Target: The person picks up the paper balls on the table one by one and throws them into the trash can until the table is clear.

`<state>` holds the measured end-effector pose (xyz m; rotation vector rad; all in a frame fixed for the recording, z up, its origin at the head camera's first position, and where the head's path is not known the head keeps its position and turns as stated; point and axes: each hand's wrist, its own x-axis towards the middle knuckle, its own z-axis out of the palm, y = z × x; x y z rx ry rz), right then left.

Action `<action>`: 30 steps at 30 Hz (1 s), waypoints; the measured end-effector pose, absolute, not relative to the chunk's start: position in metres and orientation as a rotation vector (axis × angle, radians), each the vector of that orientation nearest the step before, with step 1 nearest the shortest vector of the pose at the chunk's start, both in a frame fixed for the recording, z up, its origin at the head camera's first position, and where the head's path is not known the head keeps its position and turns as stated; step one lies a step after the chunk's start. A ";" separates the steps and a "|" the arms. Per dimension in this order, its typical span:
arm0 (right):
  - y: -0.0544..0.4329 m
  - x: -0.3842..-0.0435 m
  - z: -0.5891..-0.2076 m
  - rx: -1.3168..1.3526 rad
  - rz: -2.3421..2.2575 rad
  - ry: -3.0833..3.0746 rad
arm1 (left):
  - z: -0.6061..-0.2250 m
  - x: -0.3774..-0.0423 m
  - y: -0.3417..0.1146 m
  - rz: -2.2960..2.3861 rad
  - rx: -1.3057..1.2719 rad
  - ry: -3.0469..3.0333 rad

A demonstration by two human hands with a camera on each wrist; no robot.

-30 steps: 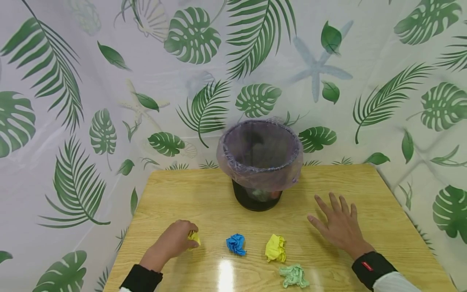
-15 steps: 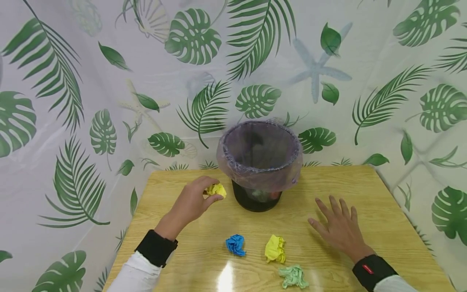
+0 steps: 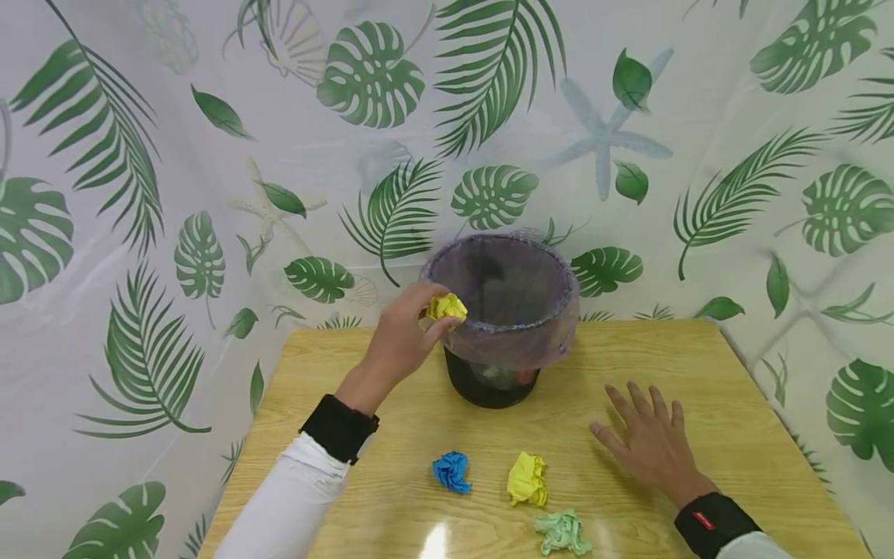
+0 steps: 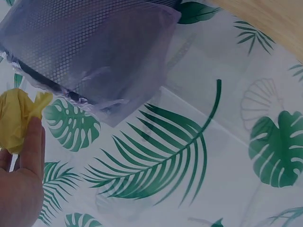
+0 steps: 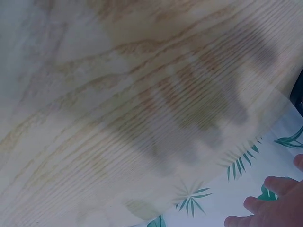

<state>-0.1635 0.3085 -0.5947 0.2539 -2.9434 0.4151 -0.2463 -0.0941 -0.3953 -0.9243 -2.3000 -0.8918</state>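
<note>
My left hand [image 3: 403, 330] pinches a crumpled yellow paper ball [image 3: 447, 308] between thumb and fingers, at the left rim of the black mesh trash bin [image 3: 493, 392]. A translucent purple bag [image 3: 517, 341] lines the bin and folds over its rim. In the left wrist view the yellow paper ball [image 4: 13, 120] sits in the fingertips, close to the bagged rim. My right hand [image 3: 651, 442] is spread with fingers apart over the right of the table, holding nothing. Its fingertips show at the lower right of the right wrist view.
On the wooden table [image 3: 335, 497] lie a blue paper ball [image 3: 452, 471], another yellow paper ball [image 3: 527, 479] and a pale green one [image 3: 562, 532]. Dim scraps show through the bin's lower wall. A leaf-printed sheet [image 3: 279, 140] hangs behind and along the sides.
My left hand has lifted the yellow paper ball from the table's left and carried it up and rightward to the bin's rim. My right hand stays put.
</note>
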 end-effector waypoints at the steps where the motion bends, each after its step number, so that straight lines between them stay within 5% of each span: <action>1: 0.309 -0.163 -0.594 0.251 0.418 -2.947 | -0.394 -0.249 -0.090 -0.890 -0.926 -2.292; 30: 0.311 -0.160 -0.589 0.228 0.417 -2.948 | -0.393 -0.297 -0.025 -0.751 -0.958 -2.680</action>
